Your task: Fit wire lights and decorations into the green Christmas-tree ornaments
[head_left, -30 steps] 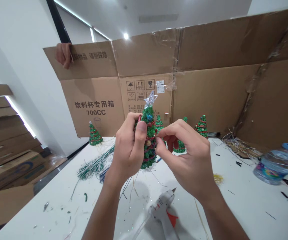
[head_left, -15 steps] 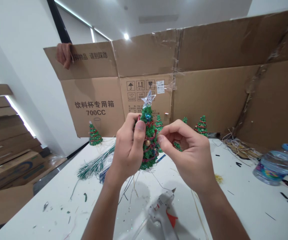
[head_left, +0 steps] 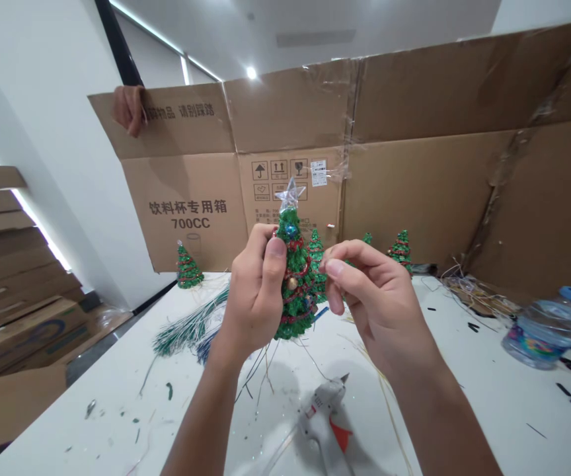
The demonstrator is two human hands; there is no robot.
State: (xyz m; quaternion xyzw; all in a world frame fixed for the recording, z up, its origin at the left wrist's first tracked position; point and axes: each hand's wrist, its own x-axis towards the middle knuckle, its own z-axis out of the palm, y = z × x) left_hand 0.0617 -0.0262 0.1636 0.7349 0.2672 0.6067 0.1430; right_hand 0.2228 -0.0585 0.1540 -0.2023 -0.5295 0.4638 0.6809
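My left hand point(head_left: 258, 284) is wrapped around the left side of a small green Christmas tree point(head_left: 295, 311), holding it upright above the table. A clear star point(head_left: 291, 193) tops the tree; red garland and small blue and gold balls decorate it. Just right of the tree, my right hand point(head_left: 375, 291) has its thumb and forefinger pinched together, apart from the branches. Whatever may be between those fingertips is too small to make out. Below the hands lies a grey glue gun point(head_left: 322, 410) with an orange-red trigger.
Cardboard point(head_left: 285, 119) walls off the table's back, and another person's hand point(head_left: 129, 109) grips its top left. More small trees point(head_left: 189, 266) stand along it. Green wire stems point(head_left: 191, 324) lie left; a water bottle point(head_left: 546, 330) stands right. Scraps dot the white tabletop point(head_left: 206, 423).
My right hand has drawn slightly back to the right from the tree, its fingertips now pinched tighter. The tree has shifted slightly left in my left hand.
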